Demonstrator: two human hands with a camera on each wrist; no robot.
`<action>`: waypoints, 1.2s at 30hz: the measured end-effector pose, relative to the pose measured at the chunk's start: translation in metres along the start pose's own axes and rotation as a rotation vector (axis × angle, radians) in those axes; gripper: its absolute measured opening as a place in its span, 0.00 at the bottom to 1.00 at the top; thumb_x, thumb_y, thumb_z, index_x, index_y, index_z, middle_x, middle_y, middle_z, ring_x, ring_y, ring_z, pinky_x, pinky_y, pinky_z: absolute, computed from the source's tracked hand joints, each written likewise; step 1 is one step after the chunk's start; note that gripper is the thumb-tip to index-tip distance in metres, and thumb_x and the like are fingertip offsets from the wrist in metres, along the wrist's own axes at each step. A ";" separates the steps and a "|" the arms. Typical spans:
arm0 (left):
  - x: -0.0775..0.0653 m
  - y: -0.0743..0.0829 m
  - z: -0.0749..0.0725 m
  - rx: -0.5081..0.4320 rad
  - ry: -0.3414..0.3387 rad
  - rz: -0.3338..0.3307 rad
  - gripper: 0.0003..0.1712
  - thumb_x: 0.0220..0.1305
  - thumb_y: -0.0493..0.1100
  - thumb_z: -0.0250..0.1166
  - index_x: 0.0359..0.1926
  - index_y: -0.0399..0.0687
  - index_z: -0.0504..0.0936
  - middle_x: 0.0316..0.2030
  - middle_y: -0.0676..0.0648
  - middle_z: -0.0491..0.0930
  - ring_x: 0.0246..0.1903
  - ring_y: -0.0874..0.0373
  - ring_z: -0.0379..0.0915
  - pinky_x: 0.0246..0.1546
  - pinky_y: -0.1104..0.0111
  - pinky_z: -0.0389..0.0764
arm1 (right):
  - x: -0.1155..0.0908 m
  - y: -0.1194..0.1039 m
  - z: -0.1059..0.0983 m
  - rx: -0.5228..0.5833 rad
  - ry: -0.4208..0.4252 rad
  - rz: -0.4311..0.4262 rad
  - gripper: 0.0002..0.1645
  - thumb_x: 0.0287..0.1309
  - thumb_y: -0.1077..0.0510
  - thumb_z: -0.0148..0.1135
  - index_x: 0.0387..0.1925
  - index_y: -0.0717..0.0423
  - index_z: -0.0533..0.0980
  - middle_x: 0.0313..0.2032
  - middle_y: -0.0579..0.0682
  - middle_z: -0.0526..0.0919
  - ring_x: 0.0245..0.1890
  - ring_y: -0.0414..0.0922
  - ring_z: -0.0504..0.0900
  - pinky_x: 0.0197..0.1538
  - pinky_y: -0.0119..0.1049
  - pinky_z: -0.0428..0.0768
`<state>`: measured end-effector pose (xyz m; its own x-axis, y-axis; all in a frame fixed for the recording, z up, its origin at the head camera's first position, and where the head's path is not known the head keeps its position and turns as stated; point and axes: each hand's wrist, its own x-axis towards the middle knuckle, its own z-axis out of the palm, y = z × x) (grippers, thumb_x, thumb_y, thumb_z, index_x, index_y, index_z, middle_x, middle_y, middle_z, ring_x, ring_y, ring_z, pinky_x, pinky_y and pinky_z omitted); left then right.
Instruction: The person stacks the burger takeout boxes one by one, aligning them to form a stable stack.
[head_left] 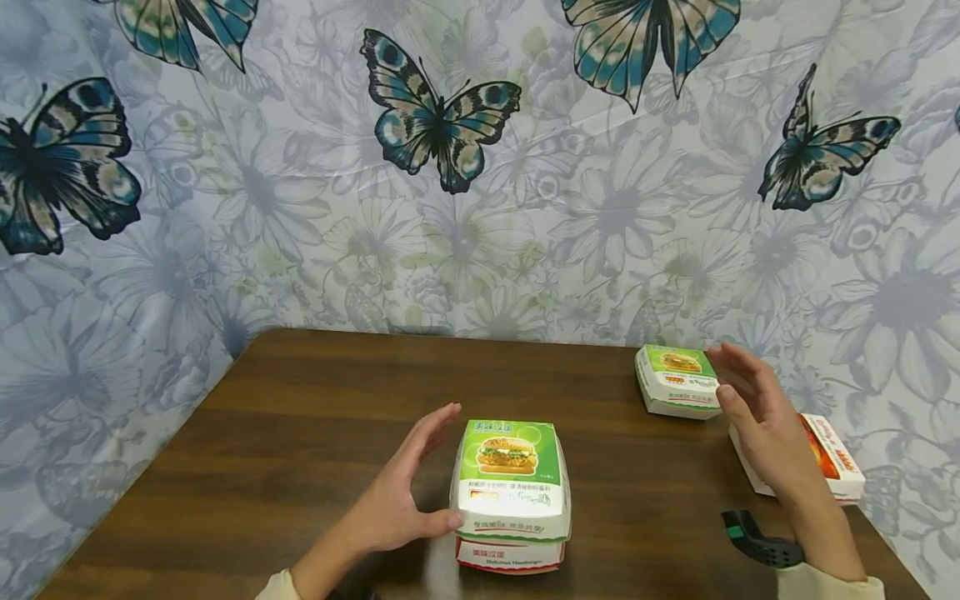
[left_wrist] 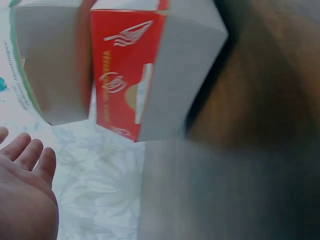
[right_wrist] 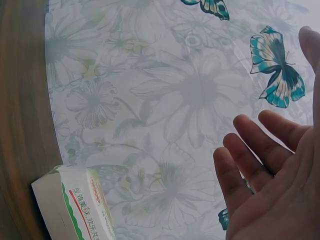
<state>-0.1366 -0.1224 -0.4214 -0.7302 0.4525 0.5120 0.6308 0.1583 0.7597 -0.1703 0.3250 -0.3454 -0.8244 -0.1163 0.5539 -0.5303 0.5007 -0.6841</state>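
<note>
A green and white hamburger box (head_left: 513, 479) sits on top of a red and white hamburger box (head_left: 510, 554) near the front of the table. To the left of this stack is my left hand (head_left: 401, 492), its fingers extended and its thumb close to the upper box; I cannot tell whether they touch. In the left wrist view, the red box (left_wrist: 127, 75) shows its printed side. My right hand (head_left: 765, 425) is at the right, fingers spread, beside another green and white hamburger box (head_left: 678, 382). Behind the right hand, a red and white box (head_left: 834, 458) is partly hidden.
The brown wooden table (head_left: 337, 392) ends at a wall covering (head_left: 600, 275) with flowers and butterflies. A black strap (head_left: 761, 540) with a green patch is at the right wrist. The right-hand boxes stand near the table's edge.
</note>
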 end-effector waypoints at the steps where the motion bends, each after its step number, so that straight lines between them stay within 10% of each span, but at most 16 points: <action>1: 0.002 0.001 -0.001 0.006 -0.006 0.002 0.63 0.53 0.51 0.79 0.81 0.48 0.50 0.79 0.48 0.55 0.76 0.46 0.56 0.76 0.65 0.60 | 0.000 0.000 -0.001 -0.008 0.011 0.004 0.34 0.77 0.68 0.49 0.79 0.53 0.57 0.70 0.37 0.69 0.67 0.26 0.68 0.59 0.14 0.67; 36: 0.032 0.018 -0.015 0.114 -0.110 -0.018 0.65 0.50 0.54 0.81 0.82 0.56 0.49 0.78 0.54 0.54 0.75 0.49 0.56 0.74 0.58 0.63 | 0.001 0.007 -0.022 -0.099 0.305 0.315 0.35 0.76 0.54 0.54 0.79 0.43 0.58 0.75 0.46 0.63 0.70 0.37 0.68 0.58 0.10 0.67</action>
<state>-0.1527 -0.1186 -0.3853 -0.7126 0.5409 0.4469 0.6480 0.2632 0.7147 -0.1701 0.3475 -0.3393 -0.8385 0.3058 0.4510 -0.2295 0.5525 -0.8013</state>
